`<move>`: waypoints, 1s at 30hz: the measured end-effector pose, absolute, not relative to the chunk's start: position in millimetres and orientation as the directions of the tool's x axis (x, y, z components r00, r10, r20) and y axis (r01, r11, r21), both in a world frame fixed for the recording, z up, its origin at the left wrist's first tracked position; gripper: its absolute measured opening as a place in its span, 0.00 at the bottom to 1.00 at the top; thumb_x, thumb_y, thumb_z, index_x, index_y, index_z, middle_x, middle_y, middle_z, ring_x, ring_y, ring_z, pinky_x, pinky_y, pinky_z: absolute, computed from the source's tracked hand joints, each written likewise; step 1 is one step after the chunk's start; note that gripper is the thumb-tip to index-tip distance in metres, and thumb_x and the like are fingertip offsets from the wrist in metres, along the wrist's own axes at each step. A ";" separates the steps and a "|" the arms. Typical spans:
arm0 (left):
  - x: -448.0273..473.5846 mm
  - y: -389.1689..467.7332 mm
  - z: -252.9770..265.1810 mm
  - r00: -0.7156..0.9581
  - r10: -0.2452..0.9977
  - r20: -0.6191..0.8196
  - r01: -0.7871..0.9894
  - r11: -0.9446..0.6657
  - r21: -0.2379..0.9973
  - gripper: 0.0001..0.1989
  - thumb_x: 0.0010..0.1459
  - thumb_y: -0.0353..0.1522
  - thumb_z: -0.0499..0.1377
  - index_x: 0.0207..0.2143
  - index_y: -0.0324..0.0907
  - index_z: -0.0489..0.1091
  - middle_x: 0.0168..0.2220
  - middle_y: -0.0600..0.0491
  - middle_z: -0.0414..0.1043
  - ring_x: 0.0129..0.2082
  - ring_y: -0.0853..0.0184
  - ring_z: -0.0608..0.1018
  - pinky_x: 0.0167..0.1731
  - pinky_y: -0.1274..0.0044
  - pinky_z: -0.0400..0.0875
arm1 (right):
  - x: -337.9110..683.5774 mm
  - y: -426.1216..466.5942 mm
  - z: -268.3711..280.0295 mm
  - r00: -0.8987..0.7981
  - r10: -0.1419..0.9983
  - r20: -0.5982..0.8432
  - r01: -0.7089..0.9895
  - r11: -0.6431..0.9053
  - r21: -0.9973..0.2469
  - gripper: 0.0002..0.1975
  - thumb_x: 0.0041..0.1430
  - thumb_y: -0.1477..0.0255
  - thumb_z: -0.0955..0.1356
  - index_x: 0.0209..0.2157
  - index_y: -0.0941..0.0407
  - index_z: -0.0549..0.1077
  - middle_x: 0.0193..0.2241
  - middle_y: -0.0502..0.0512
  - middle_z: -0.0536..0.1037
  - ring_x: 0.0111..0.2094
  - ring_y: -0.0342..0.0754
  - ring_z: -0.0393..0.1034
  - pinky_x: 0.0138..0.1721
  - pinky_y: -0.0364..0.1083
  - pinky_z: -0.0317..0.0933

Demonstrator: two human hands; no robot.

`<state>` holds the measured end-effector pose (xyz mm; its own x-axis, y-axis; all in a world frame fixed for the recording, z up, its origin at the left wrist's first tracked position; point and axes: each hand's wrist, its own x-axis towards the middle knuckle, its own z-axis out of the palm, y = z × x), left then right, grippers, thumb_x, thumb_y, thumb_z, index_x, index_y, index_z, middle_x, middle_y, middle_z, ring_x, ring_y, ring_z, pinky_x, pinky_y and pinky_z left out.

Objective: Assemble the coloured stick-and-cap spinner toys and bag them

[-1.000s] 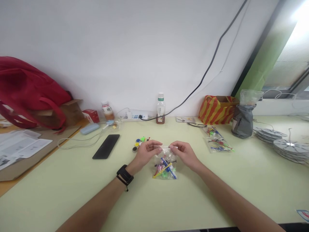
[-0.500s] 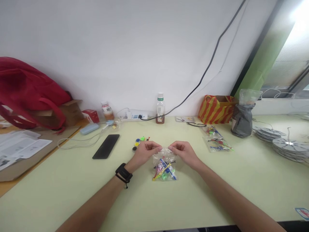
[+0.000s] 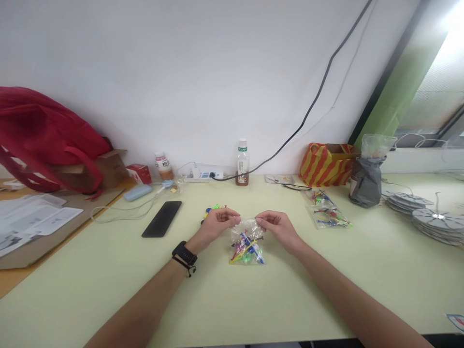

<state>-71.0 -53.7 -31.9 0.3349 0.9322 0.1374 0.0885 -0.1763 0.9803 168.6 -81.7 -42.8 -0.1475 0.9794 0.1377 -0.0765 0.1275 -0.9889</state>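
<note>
A clear plastic bag [image 3: 247, 246] with colourful small plastic parts inside lies in front of me, blue, yellow, red and green pieces showing through it. My left hand [image 3: 220, 225] pinches the top left corner of the bag between thumb and fingers. On the opposite top corner, my right hand [image 3: 278, 228] grips the bag in the same way. Loose round plastic pieces [image 3: 208, 211] in several colours lie just beyond my left hand, partly hidden by it. Two similar filled bags [image 3: 329, 216] lie to the right of my right hand.
A black phone [image 3: 161, 219] lies at left on the pale green table [image 3: 232, 304]. Behind stand a drink bottle [image 3: 242, 162], a power strip [image 3: 205, 174] and a striped paper bag [image 3: 326, 164]. Stacked grey discs [image 3: 437, 224] are at right, a red backpack [image 3: 47, 135] at left.
My hands have moved slightly apart along the bag's top edge. The bag's lower end has shifted a little away from me. The whole view has moved slightly.
</note>
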 end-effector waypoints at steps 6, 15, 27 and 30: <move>-75.3 -51.3 -31.7 0.367 0.918 0.150 0.074 -0.190 0.979 0.13 0.52 0.38 0.72 0.37 0.39 0.82 0.32 0.49 0.80 0.32 0.67 0.78 0.35 0.77 0.73 | 174.2 -80.2 -41.6 -0.112 0.985 0.128 -0.098 0.117 -0.988 0.16 0.47 0.60 0.78 0.34 0.56 0.83 0.27 0.53 0.80 0.28 0.45 0.68 0.33 0.46 0.62; -75.2 -47.1 -38.3 0.275 0.954 0.121 -0.043 -0.113 0.993 0.09 0.52 0.34 0.70 0.35 0.40 0.83 0.36 0.45 0.83 0.38 0.62 0.81 0.42 0.73 0.75 | 180.9 -72.2 -49.4 -0.101 0.993 0.055 -0.252 0.027 -0.967 0.13 0.46 0.65 0.78 0.35 0.55 0.86 0.31 0.56 0.81 0.32 0.47 0.67 0.37 0.47 0.62; -69.4 -52.5 -38.2 0.198 0.961 0.195 0.012 -0.201 0.980 0.18 0.46 0.38 0.75 0.39 0.40 0.83 0.35 0.48 0.83 0.36 0.63 0.82 0.42 0.73 0.77 | 177.0 -78.8 -41.8 -0.029 0.985 0.170 -0.097 0.167 -0.981 0.20 0.46 0.60 0.79 0.41 0.54 0.83 0.32 0.54 0.81 0.36 0.50 0.71 0.41 0.49 0.65; -67.9 -52.9 -37.9 0.197 0.960 0.201 0.005 -0.206 0.979 0.18 0.46 0.38 0.75 0.39 0.40 0.82 0.37 0.47 0.83 0.37 0.63 0.82 0.42 0.73 0.78 | 176.3 -81.0 -38.3 -0.007 0.981 0.194 -0.059 0.193 -0.979 0.22 0.47 0.57 0.78 0.42 0.54 0.82 0.33 0.55 0.80 0.35 0.50 0.71 0.40 0.49 0.65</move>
<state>-67.9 -52.9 -37.9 0.1967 0.9597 0.2007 0.0053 -0.2057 0.9786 176.3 -81.0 -38.3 -0.0069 0.9810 0.1940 -0.0595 0.1933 -0.9793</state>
